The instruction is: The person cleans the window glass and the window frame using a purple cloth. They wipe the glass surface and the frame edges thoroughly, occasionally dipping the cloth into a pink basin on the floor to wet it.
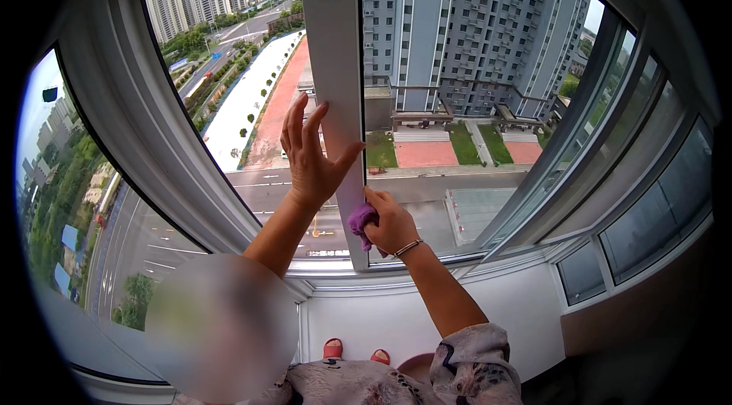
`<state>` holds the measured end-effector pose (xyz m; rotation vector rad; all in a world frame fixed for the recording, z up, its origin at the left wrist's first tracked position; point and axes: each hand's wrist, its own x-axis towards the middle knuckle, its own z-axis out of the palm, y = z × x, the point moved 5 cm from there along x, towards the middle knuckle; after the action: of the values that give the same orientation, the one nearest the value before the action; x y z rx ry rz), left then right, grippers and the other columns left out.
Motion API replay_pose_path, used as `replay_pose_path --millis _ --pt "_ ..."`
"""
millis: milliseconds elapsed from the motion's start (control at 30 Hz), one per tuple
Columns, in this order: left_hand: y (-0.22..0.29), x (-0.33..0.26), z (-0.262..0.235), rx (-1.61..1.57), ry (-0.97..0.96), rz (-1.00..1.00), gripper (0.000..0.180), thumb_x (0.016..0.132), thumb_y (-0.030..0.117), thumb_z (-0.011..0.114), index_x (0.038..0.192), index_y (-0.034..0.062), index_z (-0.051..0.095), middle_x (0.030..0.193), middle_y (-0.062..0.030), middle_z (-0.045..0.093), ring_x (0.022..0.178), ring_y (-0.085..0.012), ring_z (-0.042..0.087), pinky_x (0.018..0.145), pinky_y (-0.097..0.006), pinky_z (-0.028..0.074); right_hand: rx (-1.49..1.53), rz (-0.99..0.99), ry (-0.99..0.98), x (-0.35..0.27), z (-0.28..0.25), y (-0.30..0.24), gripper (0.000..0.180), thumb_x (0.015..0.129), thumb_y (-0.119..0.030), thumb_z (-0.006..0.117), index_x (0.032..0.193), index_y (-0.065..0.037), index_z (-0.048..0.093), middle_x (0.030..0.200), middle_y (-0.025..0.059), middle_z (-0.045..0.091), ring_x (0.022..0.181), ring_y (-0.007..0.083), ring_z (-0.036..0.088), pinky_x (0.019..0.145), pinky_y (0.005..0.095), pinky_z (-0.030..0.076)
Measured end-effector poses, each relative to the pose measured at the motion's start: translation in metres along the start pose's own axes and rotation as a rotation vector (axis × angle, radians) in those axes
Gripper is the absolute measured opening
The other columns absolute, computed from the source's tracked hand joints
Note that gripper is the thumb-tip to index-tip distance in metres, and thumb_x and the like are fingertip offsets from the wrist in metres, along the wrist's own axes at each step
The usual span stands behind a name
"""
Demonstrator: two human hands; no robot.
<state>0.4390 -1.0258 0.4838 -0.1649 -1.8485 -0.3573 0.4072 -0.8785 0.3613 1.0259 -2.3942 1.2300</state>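
My left hand (311, 153) is raised against the white upright window frame (335, 46), its fingers spread and its thumb reaching across the frame's face. Lower down and to the right, my right hand (390, 223) is closed round a bunched purple cloth (362, 223). That cloth lies at the lower part of the upright, by its right edge. Part of it is hidden inside my fist. A thin bracelet (408, 248) circles my right wrist.
Window panes stand on both sides of the upright, with roads and tall buildings (473, 24) far below outside. A white ledge (457, 313) runs below the window. My feet in red slippers (333, 348) show at the bottom, beside part of a pinkish round rim (415, 366).
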Motion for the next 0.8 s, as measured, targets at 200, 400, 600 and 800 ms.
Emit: replay_pose_path --millis 200,400,600,800 --pt "-0.044 -0.012 -0.026 0.222 -0.014 -0.03 0.087 0.068 0.02 0.071 0.143 0.0136 0.027 0.15 -0.0206 0.016 0.14 -0.0362 0.012 0.111 -0.05 0.009 -0.412 -0.149 0.519 0.007 -0.093 0.007 0.079 0.064 -0.001 0.056 0.14 -0.003 0.034 0.142 0.0197 0.035 0.11 0.0368 0.055 0.073 0.0366 0.055" --pt "-0.068 -0.033 -0.045 0.318 0.088 0.15 0.075 0.074 0.013 0.061 0.142 0.0161 0.028 0.151 -0.0236 0.011 0.142 -0.0388 0.004 0.111 -0.053 -0.003 -0.377 -0.062 0.465 0.027 -0.069 0.009 0.09 0.063 0.001 0.054 0.145 -0.003 0.019 0.15 0.0267 0.013 0.126 0.0444 0.039 0.078 0.0371 0.055" --pt "-0.093 -0.032 -0.064 0.364 0.047 0.218 0.07 0.075 0.009 0.06 0.139 0.021 0.033 0.151 -0.0229 0.015 0.142 -0.0384 0.004 0.112 -0.051 -0.004 -0.405 -0.111 0.432 0.035 -0.038 -0.008 0.091 0.063 -0.002 0.057 0.145 0.0 0.019 0.151 0.0258 0.013 0.125 0.0423 0.042 0.076 0.0348 0.055" --pt "-0.125 -0.037 -0.094 0.461 0.047 0.154 0.068 0.074 0.009 0.062 0.137 0.0238 0.039 0.151 -0.0189 0.018 0.143 -0.0356 0.006 0.112 -0.05 -0.006 -0.342 -0.218 0.316 0.042 0.009 -0.028 0.091 0.061 -0.005 0.062 0.144 0.002 0.025 0.15 0.0245 0.019 0.109 0.0345 0.058 0.063 0.0305 0.053"
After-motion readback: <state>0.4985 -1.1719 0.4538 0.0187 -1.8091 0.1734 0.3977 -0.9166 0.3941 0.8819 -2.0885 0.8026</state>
